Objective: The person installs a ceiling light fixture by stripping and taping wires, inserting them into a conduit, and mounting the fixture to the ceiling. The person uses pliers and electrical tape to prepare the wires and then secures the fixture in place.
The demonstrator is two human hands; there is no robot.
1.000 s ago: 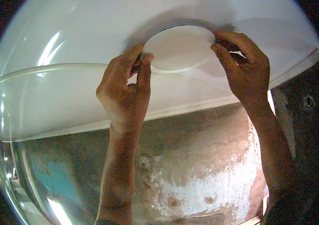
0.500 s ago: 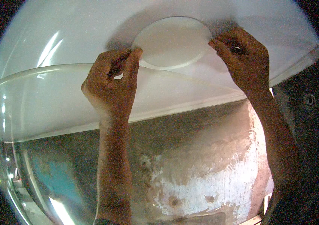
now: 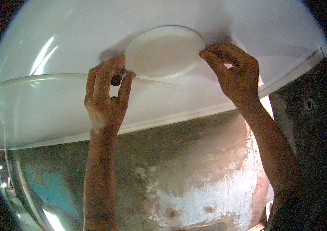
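Note:
A round white disc [image 3: 163,52] lies flat against the white ceiling [image 3: 248,23] overhead. My right hand [image 3: 234,75] is raised to the disc's right edge, with thumb and fingertips pinching the rim. My left hand [image 3: 107,100] is up at the disc's left edge. Its fingertips touch the rim, and a small dark piece [image 3: 116,80] sits between its thumb and fingers. Both forearms rise from the lower edge of the view.
A white raised band of the ceiling [image 3: 36,111] curves across below the disc. Under it stands a rough, stained grey wall [image 3: 194,169] with a teal patch [image 3: 57,190] at lower left. A dark surface with a small round fitting [image 3: 309,104] is at the right.
Disc and both hands have shifted left in the view. My left hand's fingers have spread a little, and the small dark piece now shows between them.

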